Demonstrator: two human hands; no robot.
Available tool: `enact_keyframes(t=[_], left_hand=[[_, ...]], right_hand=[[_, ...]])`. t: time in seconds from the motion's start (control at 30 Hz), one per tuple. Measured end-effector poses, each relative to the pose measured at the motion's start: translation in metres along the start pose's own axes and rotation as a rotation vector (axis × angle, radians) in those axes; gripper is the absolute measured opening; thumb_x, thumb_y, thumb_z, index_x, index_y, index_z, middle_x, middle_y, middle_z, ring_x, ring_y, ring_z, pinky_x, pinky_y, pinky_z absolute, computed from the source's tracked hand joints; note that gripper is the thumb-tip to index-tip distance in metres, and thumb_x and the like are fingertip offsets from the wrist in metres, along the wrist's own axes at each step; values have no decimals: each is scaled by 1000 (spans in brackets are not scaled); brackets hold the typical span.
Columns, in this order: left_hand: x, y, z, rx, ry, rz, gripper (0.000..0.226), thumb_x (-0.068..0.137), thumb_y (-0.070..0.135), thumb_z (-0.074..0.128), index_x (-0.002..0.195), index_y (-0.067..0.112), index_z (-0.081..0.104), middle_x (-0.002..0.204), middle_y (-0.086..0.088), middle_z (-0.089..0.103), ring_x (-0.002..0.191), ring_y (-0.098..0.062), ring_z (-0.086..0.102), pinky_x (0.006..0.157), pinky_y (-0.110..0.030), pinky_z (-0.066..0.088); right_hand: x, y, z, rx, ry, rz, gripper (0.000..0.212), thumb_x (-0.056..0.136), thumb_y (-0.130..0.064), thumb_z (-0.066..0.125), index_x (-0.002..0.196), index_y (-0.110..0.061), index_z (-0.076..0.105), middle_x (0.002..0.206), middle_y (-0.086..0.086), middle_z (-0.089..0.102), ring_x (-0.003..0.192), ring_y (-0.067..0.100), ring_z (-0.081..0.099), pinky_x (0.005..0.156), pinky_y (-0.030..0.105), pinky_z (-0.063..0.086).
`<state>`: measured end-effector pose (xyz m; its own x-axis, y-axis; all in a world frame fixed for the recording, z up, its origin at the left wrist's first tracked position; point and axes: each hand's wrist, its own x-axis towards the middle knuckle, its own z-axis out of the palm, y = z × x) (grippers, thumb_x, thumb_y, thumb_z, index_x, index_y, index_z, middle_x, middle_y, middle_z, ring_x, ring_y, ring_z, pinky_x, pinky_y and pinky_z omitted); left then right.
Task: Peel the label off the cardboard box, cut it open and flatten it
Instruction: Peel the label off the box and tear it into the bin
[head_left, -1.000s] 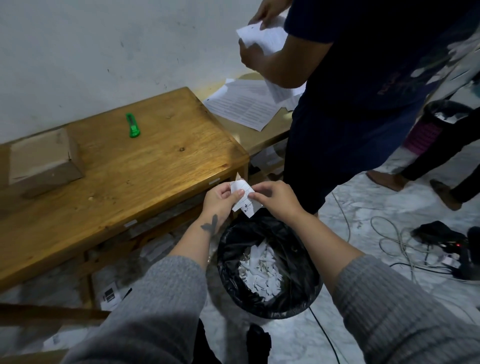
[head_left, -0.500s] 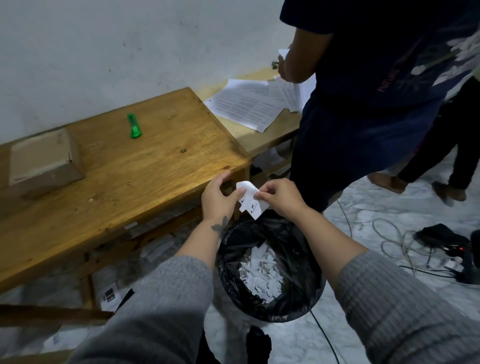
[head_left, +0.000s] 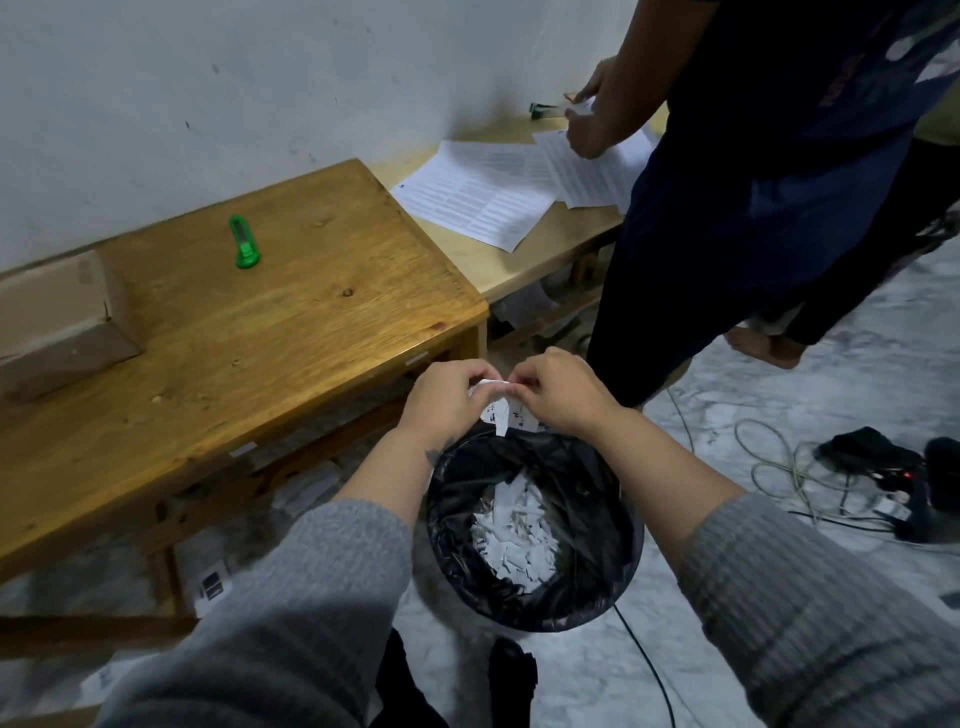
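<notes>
Worktop boards carry one closed cardboard box at the far left and one green utility knife well apart from it, both untouched. Near and right, one black-lined bin holds white scraps, and over it the left hand and right hand are together, each pinched on the one peeled label. Thin and sticky, that label should tear easily when gripped at its top edge; the box looks light and stiff.

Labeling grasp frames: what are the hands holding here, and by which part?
Both hands, left and right, pinch one small white label scrap at its top edge, fingertips close together, over the black-lined bin. The lower part hangs free.
</notes>
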<state>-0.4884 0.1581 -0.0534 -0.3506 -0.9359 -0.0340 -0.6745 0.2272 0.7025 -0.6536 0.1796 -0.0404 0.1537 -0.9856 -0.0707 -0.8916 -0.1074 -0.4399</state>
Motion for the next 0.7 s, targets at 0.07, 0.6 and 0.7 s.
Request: enact_keyframes(t=[0.07, 0.6, 0.7], left_hand=[[1, -1, 4, 10, 8, -10, 16, 87, 42, 62, 82, 29, 69, 81, 10, 68, 80, -11, 61, 72, -31, 45], [-7, -9, 16, -363, 74, -189, 6, 85, 27, 70, 80, 25, 74, 81, 5, 72, 80, -10, 65, 73, -27, 52], [-11, -14, 20, -348, 99, -209, 3, 82, 26, 73, 79, 25, 74, 82, 7, 72, 82, -9, 66, 77, -28, 53]], right_hand=[[-2, 1, 2, 18, -1, 8, 25, 91, -39, 53, 82, -20, 66, 75, -1, 61, 84, 16, 49, 70, 31, 37], [-12, 6, 23, 117, 145, -25, 12, 86, -25, 63, 75, -20, 65, 78, -4, 66, 88, 15, 53, 83, 32, 38], [-15, 3, 26, 150, 139, -8, 8, 84, -22, 66, 77, -19, 70, 83, -2, 69, 92, 16, 55, 86, 35, 44]])
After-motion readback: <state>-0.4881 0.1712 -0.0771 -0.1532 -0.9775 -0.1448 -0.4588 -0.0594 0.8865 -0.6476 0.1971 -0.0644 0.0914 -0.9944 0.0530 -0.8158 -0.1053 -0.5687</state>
